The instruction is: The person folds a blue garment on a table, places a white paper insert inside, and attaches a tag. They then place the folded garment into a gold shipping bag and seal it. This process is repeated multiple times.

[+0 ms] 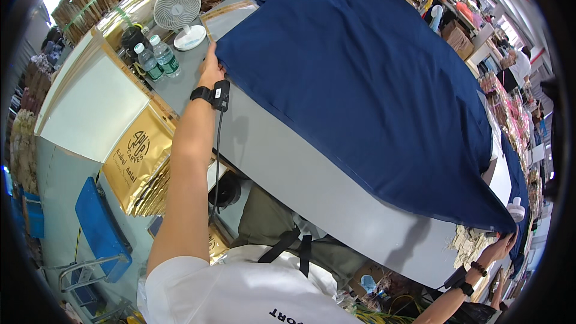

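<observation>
A large navy blue cloth (342, 90) lies spread over a grey table (288, 144), with some wrinkles across its right half. At its upper left corner, my left hand (211, 68) grips the edge between thumb and fingers. Far to the right, my right hand (499, 248) holds the near right corner of the same cloth, which is drawn to a point there. Both wrists wear black straps with small devices, and a cable hangs from the left one. Beige fabric scraps (470, 245) lie beside my right hand.
A white fan (177, 9) and two water bottles (165, 56) stand left of the cloth. Gold printed bags (135, 157) and a white board (99, 99) lie further left. A blue folding stool (101, 229) is on the floor. Other people work at the upper right.
</observation>
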Demonstrator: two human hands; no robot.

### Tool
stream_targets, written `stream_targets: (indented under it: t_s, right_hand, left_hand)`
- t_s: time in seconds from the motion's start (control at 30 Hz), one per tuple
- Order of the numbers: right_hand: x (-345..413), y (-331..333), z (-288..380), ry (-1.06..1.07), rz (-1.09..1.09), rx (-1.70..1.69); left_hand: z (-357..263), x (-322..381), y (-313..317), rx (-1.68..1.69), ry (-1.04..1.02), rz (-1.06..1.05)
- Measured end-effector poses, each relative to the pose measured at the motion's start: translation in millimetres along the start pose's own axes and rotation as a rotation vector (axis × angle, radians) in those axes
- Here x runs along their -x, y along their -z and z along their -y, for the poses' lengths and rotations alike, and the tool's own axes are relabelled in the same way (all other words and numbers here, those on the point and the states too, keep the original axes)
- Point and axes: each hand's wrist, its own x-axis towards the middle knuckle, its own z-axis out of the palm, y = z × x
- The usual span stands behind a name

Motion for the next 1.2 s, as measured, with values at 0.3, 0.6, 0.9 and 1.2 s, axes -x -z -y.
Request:
stream_targets:
  t_s: [0.3, 0.6, 0.9, 1.2]
  right_hand:
    - [202.9, -208.4, 162.7, 0.550, 1.100, 0.286]
    - [292.7, -334.5, 202.8, 0.316, 1.567, -0.079]
    - [264.3, -294.4, 196.7, 0.580, 1.097, -0.051]
    - [160.0, -47.8, 208.9, 0.841, -0.093, 0.285]
  left_hand:
    - [29.9, 102.0, -69.5, -0.659, -0.895, 0.354]
    - [81.2, 320.8, -61.4, -0.610, -0.814, 1.344]
    - [132.7, 326.2, -44.4, -0.938, -1.269, 0.893]
    - [-26.5, 259.0, 48.4, -0.890, -1.083, 0.604]
